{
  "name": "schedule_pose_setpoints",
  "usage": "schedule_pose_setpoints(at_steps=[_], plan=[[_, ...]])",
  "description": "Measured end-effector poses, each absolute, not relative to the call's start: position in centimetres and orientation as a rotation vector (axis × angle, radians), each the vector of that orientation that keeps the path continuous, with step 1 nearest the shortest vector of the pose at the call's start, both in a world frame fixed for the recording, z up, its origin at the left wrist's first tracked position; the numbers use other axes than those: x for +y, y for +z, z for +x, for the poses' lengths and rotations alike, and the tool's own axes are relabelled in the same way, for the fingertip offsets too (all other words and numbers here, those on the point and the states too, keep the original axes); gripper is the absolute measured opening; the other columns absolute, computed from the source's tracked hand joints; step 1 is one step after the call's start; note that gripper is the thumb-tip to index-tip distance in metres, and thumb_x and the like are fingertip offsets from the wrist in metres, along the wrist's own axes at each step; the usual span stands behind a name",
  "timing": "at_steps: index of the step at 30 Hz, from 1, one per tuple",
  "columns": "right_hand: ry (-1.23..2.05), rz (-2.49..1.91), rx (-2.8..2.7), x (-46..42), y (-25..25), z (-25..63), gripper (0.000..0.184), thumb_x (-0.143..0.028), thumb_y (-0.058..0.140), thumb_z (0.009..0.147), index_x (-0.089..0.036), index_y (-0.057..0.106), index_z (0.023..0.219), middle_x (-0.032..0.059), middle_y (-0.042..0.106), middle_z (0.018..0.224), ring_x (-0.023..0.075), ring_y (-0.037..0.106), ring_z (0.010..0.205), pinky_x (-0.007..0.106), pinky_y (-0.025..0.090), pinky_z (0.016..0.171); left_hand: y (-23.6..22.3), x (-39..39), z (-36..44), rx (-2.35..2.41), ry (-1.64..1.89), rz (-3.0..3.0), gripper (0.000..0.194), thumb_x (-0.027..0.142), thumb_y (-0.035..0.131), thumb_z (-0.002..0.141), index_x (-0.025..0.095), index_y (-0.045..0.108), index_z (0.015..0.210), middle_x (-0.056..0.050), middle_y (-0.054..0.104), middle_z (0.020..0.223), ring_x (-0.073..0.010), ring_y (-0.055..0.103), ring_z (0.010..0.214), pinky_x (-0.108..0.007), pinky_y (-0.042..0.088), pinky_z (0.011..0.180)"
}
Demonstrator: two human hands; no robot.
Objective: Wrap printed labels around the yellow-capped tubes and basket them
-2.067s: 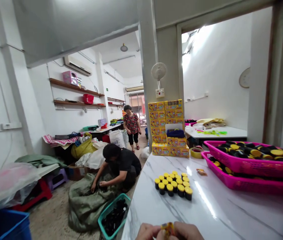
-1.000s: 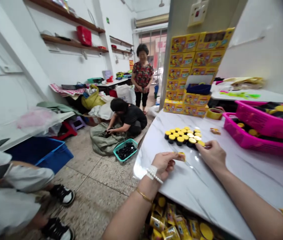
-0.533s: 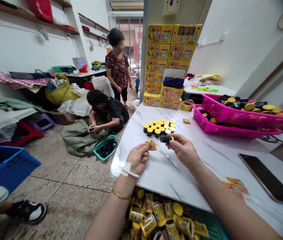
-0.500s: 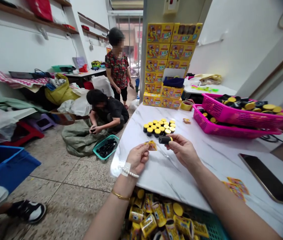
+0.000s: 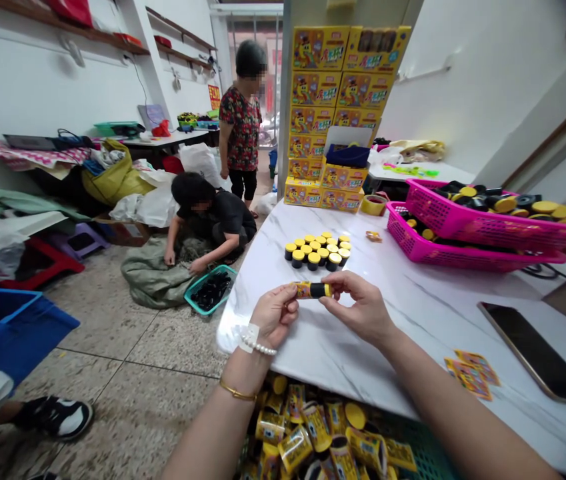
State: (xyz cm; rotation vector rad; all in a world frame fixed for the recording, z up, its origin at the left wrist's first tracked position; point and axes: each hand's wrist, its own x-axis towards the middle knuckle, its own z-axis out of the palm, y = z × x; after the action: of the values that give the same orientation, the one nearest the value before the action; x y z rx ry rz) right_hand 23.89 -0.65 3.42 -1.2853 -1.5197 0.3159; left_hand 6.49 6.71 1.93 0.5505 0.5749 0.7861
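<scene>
Over the front of the white table, my left hand (image 5: 279, 312) pinches a yellow printed plastic sleeve (image 5: 303, 291). My right hand (image 5: 357, 301) grips the yellow end of a small black cylinder (image 5: 318, 290), lying on its side in the air. The cylinder's black end meets the sleeve's opening and appears partly inside it. Just beyond my hands stands a cluster of black cylinders with yellow caps (image 5: 315, 251). Several flat printed sleeves (image 5: 471, 375) lie by my right forearm. Below the table edge, a green basket (image 5: 425, 448) holds many sleeved cylinders (image 5: 319, 430).
Pink baskets (image 5: 443, 247) of loose cylinders are stacked at the right, near a phone (image 5: 537, 350). Yellow printed boxes (image 5: 313, 90) rise at the table's back beside a tape roll (image 5: 373, 205). A person (image 5: 217, 223) crouches by a teal basket (image 5: 210, 291); another person (image 5: 243, 127) stands behind.
My right hand has brought the cylinder left against the sleeve, which now covers part of it. The crouching person's hands have parted and lowered; the standing person has shifted right in view.
</scene>
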Motion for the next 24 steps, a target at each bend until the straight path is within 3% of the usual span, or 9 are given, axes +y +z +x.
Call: schedule_pose_setpoints(at_steps=[3, 6, 10, 12, 15, 18, 24], plan=[[0.298, -1.32, -1.512, -0.8, 3.5, 23.6, 0.022, -0.022, 0.072, 0.08, -0.021, 0.066, 0.102, 0.0058, 0.068, 0.097, 0.0143, 0.058, 0.07, 0.032, 0.052, 0.067, 2.0, 6.4, 6.6, 0.602, 0.806, 0.591, 0.023, 0.018, 0.08, 0.071, 0.005, 0.067, 0.085, -0.006, 0.066, 0.076, -0.0001, 0.042, 0.045, -0.01, 0.021, 0.034], [0.643, -1.272, -1.397, -0.6, 3.0, 23.7, 0.023, -0.029, 0.073, 0.081, -0.022, 0.061, 0.099, 0.0103, 0.067, 0.121, 0.0136, 0.063, 0.074, 0.031, 0.055, 0.067, 2.0, 6.1, 6.6, 0.641, 0.818, 0.636, 0.026, 0.023, 0.082, 0.07, 0.005, 0.069, 0.083, -0.007, 0.068, 0.076, -0.001, 0.043, 0.046, -0.012, 0.022, 0.034], [1.057, -1.101, -1.221, -0.2, 2.6, 24.1, 0.035, -0.036, 0.081, 0.074, -0.021, 0.057, 0.095, 0.0083, 0.074, 0.105, 0.016, 0.069, 0.075, 0.03, 0.057, 0.064, 1.8, 5.8, 6.7, 0.667, 0.821, 0.693, 0.035, 0.033, 0.086, 0.066, 0.006, 0.069, 0.08, -0.004, 0.064, 0.067, -0.0024, 0.042, 0.045, -0.014, 0.022, 0.034], [1.051, -1.076, -1.163, -0.1, 2.7, 24.4, 0.037, -0.034, 0.085, 0.07, -0.021, 0.06, 0.093, 0.0059, 0.075, 0.098, 0.0149, 0.069, 0.074, 0.03, 0.058, 0.067, 1.7, 5.7, 6.8, 0.697, 0.905, 0.709, 0.039, 0.035, 0.088, 0.062, 0.008, 0.07, 0.083, -0.002, 0.062, 0.069, -0.0031, 0.045, 0.047, -0.015, 0.024, 0.035], [0.983, -1.074, -1.138, -0.1, 3.0, 24.9, 0.036, -0.031, 0.088, 0.066, -0.02, 0.065, 0.092, 0.0045, 0.074, 0.094, 0.0146, 0.068, 0.075, 0.029, 0.057, 0.07, 1.7, 5.7, 6.7, 0.753, 1.065, 0.762, 0.048, 0.032, 0.091, 0.059, 0.014, 0.069, 0.098, -0.003, 0.065, 0.087, -0.0056, 0.055, 0.06, -0.015, 0.037, 0.043], [0.943, -1.078, -1.191, -0.2, 3.0, 25.2, 0.036, -0.032, 0.088, 0.067, -0.021, 0.069, 0.096, 0.0036, 0.071, 0.09, 0.0154, 0.067, 0.076, 0.03, 0.057, 0.069, 2.3, 6.2, 6.3, 0.695, 0.928, 0.925, 0.059, 0.031, 0.091, 0.06, 0.017, 0.067, 0.112, -0.006, 0.068, 0.1, -0.0128, 0.064, 0.075, -0.022, 0.05, 0.056], [0.625, -1.058, -1.367, 0.1, 2.5, 25.5, 0.034, -0.034, 0.086, 0.07, -0.025, 0.073, 0.101, 0.0047, 0.06, 0.105, 0.0161, 0.064, 0.086, 0.034, 0.059, 0.076, 3.5, 8.0, 6.4, 0.589, 0.685, 1.175, 0.04, 0.029, 0.09, 0.06, 0.01, 0.073, 0.092, -0.008, 0.073, 0.079, -0.0146, 0.065, 0.065, -0.026, 0.051, 0.06]])
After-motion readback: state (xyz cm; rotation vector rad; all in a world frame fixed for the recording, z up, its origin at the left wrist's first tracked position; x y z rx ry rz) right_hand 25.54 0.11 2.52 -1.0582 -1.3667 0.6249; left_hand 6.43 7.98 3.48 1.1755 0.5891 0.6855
